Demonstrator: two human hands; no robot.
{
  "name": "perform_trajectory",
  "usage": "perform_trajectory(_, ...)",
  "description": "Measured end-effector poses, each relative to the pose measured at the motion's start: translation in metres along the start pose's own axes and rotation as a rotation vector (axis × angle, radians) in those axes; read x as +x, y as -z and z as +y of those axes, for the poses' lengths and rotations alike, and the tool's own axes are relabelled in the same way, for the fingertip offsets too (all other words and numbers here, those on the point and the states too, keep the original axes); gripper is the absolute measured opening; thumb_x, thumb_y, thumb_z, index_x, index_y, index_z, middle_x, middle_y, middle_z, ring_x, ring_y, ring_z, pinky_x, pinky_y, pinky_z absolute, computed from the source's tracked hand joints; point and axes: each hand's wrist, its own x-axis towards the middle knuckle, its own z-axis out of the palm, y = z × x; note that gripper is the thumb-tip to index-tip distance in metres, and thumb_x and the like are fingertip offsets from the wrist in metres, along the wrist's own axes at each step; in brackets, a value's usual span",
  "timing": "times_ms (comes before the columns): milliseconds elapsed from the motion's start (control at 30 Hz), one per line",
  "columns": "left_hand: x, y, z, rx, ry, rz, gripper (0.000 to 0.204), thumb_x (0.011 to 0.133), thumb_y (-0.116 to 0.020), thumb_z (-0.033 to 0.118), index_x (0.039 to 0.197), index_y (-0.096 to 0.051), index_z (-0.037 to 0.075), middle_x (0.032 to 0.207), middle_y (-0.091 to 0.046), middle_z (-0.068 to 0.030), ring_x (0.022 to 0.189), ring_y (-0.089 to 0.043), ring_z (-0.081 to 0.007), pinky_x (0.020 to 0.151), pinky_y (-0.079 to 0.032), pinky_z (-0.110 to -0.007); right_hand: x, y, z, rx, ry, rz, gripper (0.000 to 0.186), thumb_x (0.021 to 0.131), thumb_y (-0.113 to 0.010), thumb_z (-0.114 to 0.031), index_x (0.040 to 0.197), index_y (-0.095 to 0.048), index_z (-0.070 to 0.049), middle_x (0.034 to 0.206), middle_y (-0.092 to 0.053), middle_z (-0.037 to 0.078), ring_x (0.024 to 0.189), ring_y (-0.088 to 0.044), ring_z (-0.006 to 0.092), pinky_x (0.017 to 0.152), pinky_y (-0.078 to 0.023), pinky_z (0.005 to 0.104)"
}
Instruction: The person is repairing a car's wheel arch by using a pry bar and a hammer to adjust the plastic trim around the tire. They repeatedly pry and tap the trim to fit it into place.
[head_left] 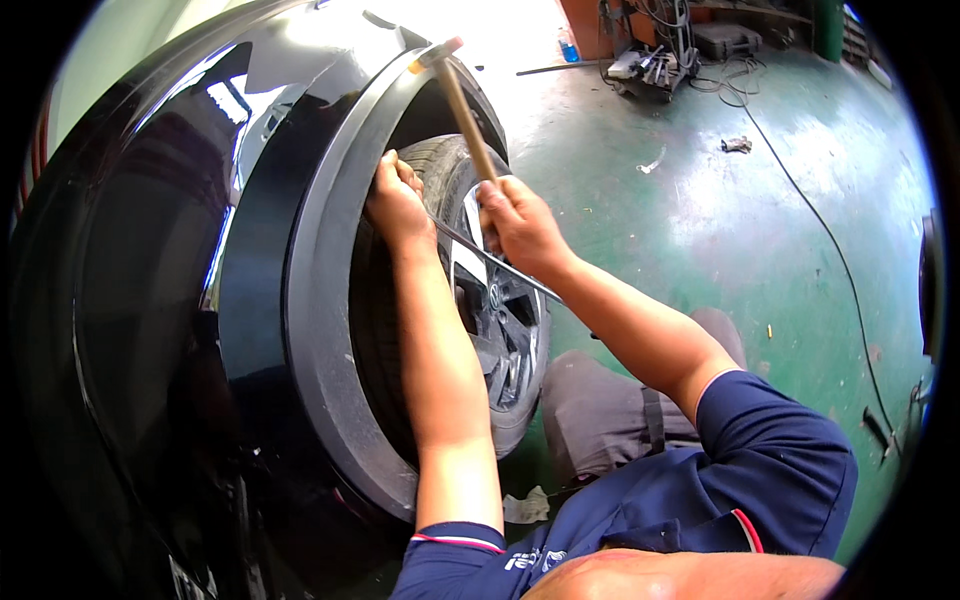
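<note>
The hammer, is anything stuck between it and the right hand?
Nothing visible: the bare right hand holds the hammer directly. The metal bar runs below that hand in the picture, not between them.

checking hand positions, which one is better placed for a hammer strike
Probably the right hand: it grips the hammer, while the left hand is at the wheel arch, beside the tyre.
</note>
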Motion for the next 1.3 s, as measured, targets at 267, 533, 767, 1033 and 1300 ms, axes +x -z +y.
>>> perform_trajectory(267,0.001,-0.004,0.0,-0.026,0.01,0.035,0.041,0.095,-0.053,0.017,0.058,-0.034,0.015,0.054,-0.03,0.0026,0.047,-0.027,-0.0106,0.047,-0.025,-0.031,0.036,-0.019,0.015,-0.122,0.196,0.007,0.033,0.108,-0.054,-0.035,0.094,-0.057,-0.005,0.068,-0.055,0.0,0.059,-0.05,0.0087,0.055,-0.042,0.0288)
perform_trajectory(533,-0.003,-0.008,0.005,0.01,0.005,0.036,0.038,0.095,-0.051,0.015,0.06,-0.034,0.014,0.055,-0.03,0.0024,0.047,-0.026,-0.0108,0.046,-0.025,-0.03,0.033,-0.024,0.016,-0.039,0.224,0.007,0.029,0.109,-0.053,-0.033,0.097,-0.056,-0.007,0.069,-0.051,-0.006,0.059,-0.043,0.0036,0.053,-0.038,0.0239)
perform_trajectory(767,-0.001,-0.004,0.003,-0.019,0.043,0.013,0.039,0.097,-0.049,0.016,0.061,-0.035,0.014,0.055,-0.031,0.0021,0.047,-0.027,-0.011,0.048,-0.028,-0.03,0.032,-0.027,0.015,-0.111,0.242,0.05,0.036,0.107,-0.055,-0.035,0.092,-0.058,-0.002,0.068,-0.058,0.004,0.063,-0.053,0.013,0.059,-0.045,0.0332)
perform_trajectory(1033,-0.003,-0.007,0.005,0.004,0.016,0.016,0.039,0.096,-0.049,0.015,0.061,-0.034,0.015,0.054,-0.03,0.002,0.047,-0.027,-0.0111,0.048,-0.028,-0.03,0.034,-0.027,0.013,-0.14,0.247,0.058,0.034,0.106,-0.056,-0.033,0.093,-0.058,-0.001,0.067,-0.058,0.008,0.063,-0.054,0.0143,0.059,-0.045,0.0354)
perform_trajectory(1300,0.0,-0.005,0.002,-0.019,0.021,-0.004,0.04,0.096,-0.05,0.016,0.06,-0.033,0.015,0.053,-0.03,0.0022,0.046,-0.027,-0.0114,0.048,-0.028,-0.031,0.032,-0.027,0.017,-0.156,0.245,0.075,0.034,0.105,-0.057,-0.034,0.095,-0.058,-0.002,0.067,-0.057,0.01,0.061,-0.054,0.0173,0.058,-0.045,0.0375)
